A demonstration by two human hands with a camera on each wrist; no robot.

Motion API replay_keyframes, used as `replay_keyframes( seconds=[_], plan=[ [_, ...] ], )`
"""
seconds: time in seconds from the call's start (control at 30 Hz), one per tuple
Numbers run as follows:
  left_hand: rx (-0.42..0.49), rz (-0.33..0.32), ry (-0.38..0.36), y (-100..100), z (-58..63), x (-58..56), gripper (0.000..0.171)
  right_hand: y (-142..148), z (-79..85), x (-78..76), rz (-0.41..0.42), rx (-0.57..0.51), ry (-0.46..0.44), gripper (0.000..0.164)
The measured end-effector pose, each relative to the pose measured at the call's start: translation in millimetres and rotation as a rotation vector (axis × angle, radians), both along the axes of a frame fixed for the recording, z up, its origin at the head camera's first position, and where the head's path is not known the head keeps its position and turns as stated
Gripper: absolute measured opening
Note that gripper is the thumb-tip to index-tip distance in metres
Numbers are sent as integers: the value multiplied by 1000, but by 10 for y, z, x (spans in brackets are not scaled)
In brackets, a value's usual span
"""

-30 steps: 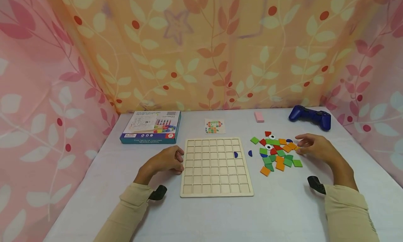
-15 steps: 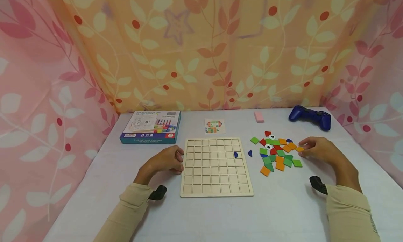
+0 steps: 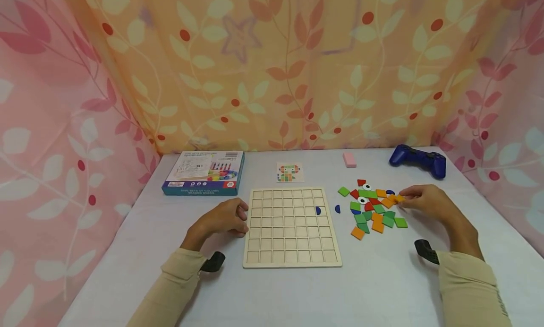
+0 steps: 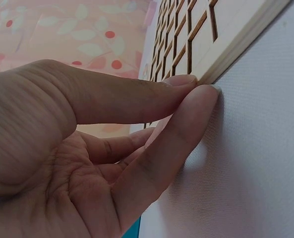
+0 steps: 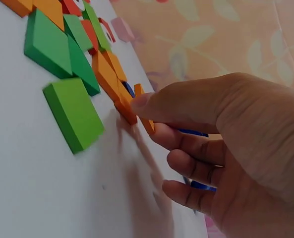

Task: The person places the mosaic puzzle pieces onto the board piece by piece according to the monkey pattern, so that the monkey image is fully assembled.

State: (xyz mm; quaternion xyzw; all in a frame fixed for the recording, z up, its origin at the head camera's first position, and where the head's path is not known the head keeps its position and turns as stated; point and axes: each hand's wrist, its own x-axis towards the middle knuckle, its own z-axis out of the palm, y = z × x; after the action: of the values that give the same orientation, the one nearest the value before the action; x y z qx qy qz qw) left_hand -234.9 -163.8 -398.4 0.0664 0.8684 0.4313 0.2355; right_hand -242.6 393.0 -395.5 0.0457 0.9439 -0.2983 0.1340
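My left hand (image 3: 221,218) rests at the left edge of a wooden grid board (image 3: 293,264). In the left wrist view, its thumb and a finger meet on the board's rim (image 4: 236,49), pinching it. My right hand (image 3: 431,204) pinches an orange square tile (image 5: 147,125) between thumb and index finger, tilted up just beside other orange tiles (image 5: 105,74) at the right of a pile. Its other fingers are loosely curled. One dark blue half-round piece (image 3: 318,210) lies in a cell of the board; another blue half-round (image 3: 337,209) lies just right of it.
Green tiles (image 3: 401,222), red pieces and white eye discs (image 3: 362,201) lie scattered right of the board. Behind it is a pattern card (image 3: 291,172). A toy box (image 3: 204,173) stands back left; a pink block (image 3: 350,160) and blue game controller (image 3: 418,161) lie back right.
The right hand drew back a little, then moved in again toward the pile. The orange tile at its fingertips has shifted left and is now tilted up. The left hand stays put.
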Motion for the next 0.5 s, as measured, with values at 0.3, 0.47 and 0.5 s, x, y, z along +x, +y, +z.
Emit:
replay_keyframes(
  seconds=[0.3,0.47,0.5],
  plan=[
    [2,1,6,13,17,-12,60,-359,9,-72,62,-30,109,55],
    [11,3,1,4,1,-6,60,-587,7,-111,102,-57,124,51],
    [13,3,0,2,-3,-5,60,-632,6,-118,112,-55,127,50]
  ],
)
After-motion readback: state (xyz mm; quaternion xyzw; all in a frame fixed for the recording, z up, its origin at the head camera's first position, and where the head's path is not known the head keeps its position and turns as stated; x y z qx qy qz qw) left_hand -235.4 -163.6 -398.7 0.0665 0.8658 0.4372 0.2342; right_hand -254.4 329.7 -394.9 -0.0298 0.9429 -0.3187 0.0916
